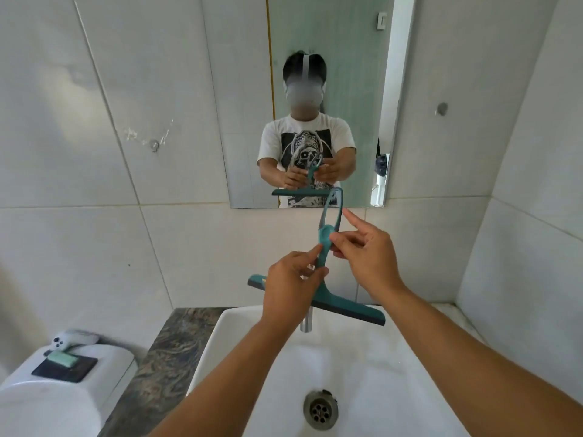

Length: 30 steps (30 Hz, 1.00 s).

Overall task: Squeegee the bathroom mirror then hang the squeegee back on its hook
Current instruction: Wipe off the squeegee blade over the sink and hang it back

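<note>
Mirror [315, 89]: mounted at twelve o'clock, not yet touched by the blade.
Squeegee [321, 298]: held upright over the sink [394, 373], blade down.
Left hand [290, 288]: fingers pinched on the lower handle.
Right hand [366, 257]: thumb and middle finger pinched on the loop, index extended.
One firm grip is advised before the blade is laid flat at the top edge.

Brightness: soft, even daylight, nothing dim.
Glare: pale sheen on the glossy white wall tiles [94, 89] at upper left; white ceramic basin [362, 373] nearly blown out.
Shadows: faint, soft-edged.
Distortion: wide-angle bend, grout lines splay toward the corners.
Blur: lower-left corner smeared; face in the rectangular wall mirror [347, 89] is blurred.
</note>
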Each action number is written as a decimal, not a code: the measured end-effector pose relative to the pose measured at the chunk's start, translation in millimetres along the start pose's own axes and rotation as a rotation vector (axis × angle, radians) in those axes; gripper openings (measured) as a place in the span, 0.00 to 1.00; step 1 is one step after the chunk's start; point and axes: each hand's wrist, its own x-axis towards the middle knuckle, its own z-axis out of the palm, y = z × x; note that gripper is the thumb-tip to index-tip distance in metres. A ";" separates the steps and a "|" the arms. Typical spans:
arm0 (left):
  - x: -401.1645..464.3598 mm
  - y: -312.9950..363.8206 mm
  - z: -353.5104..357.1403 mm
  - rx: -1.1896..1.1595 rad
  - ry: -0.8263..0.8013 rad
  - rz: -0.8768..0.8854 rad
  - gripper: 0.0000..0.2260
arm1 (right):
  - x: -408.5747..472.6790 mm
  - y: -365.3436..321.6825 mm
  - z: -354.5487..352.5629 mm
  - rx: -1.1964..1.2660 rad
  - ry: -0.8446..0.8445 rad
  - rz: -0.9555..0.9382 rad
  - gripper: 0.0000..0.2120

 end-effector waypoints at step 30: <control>101.5 132.9 158.9 -0.355 -0.063 0.135 0.20 | 110.6 50.2 -167.0 -0.005 0.190 -0.065 0.18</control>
